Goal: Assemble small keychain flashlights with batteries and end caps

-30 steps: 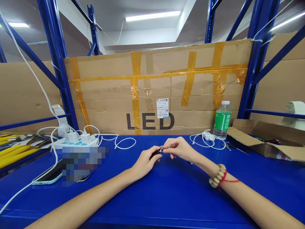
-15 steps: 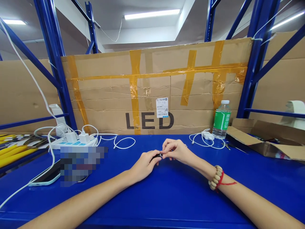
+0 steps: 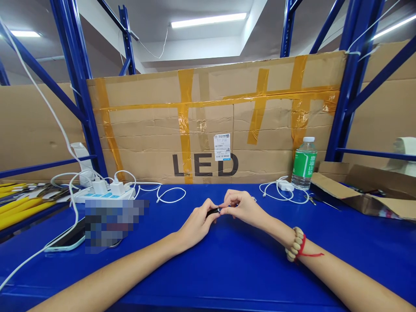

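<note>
Over the middle of the blue tabletop, my left hand is closed around a small, slim black object with a shiny right end. Its kind is too small to make out, and my fingers cover part of it. My right hand meets it from the right, thumb and forefinger pinched together at the shiny end. Whether those fingertips grip that end or a smaller piece is hidden. A small light-coloured ring shape shows just behind my right hand.
At left are a power strip with chargers, a phone, a blurred-out patch and yellow-handled tools. A coiled white cable, a water bottle and an open cardboard box stand at right. Taped cardboard closes the back.
My left forefinger has risen and bends more over the black object. The right fingertips stay at its end, slightly shifted. The whole view has moved a little to the right.
</note>
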A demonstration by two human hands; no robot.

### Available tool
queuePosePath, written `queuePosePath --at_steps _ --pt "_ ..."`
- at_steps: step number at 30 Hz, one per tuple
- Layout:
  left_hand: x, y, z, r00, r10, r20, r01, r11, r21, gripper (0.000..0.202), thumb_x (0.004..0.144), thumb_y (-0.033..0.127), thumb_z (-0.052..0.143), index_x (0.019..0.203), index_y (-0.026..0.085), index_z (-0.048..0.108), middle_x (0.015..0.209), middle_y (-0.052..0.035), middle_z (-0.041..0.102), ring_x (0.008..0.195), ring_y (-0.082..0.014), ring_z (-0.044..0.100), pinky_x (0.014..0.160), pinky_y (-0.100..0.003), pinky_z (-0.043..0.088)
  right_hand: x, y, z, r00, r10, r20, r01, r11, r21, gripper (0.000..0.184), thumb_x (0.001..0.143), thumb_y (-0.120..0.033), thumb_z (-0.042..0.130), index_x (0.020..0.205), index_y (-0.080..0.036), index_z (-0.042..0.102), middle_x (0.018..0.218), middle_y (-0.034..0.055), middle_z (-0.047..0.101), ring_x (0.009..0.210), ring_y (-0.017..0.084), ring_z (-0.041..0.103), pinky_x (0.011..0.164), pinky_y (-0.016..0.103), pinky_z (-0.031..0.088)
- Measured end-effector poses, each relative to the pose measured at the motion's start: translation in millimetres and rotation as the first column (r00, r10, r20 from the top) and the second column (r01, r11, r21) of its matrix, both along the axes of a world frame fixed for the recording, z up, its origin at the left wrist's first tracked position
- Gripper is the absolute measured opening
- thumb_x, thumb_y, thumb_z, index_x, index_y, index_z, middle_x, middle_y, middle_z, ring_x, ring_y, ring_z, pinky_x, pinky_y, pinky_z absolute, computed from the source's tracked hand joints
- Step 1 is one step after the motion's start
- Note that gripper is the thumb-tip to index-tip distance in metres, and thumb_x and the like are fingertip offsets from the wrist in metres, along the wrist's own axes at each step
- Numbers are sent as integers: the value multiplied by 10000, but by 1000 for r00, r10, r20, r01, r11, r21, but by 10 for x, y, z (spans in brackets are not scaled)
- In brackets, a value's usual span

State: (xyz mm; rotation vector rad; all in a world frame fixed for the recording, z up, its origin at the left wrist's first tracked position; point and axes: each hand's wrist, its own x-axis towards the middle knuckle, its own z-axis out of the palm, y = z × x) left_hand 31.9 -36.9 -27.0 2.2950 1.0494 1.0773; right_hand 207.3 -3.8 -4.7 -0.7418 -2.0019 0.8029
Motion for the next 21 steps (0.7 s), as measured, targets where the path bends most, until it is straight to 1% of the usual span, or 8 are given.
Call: queuePosePath --at_steps 7,14,18,21 --pt "-1 17 -12 996 87 22 -89 993 78 77 846 228 421 774 203 415 744 9 600 670 -134 561 607 -222 390 -38 13 -40 998 -63 -2 63 998 -5 204 622 -330 699 610 -138 633 697 4 538 421 52 468 362 205 395" --pt "9 32 1 988 154 28 -156 981 114 74 825 225 469 760 202 440 823 -6 630 757 -157 584 637 -240 394 -55 32 -70 998 -28 -60 25 999 -41 218 644 -340 679 621 -131 624 745 13 563 412 45 485 377 205 406" --pt "9 37 0 986 166 23 -167 975 143 71 822 215 473 757 203 446 840 -11 634 822 -171 596 678 -256 409 -47 23 -64 998 -37 -46 35 999 -39 236 649 -356 677 630 -126 632 745 18 575 414 43 482 384 201 401" --pt "4 45 -5 984 176 13 -176 972 155 73 820 213 478 754 203 449 840 -11 634 825 -174 598 677 -259 417 -40 19 -65 998 -45 -33 44 999 -28 232 660 -355 671 635 -128 636 739 19 585 416 43 483 384 193 397"
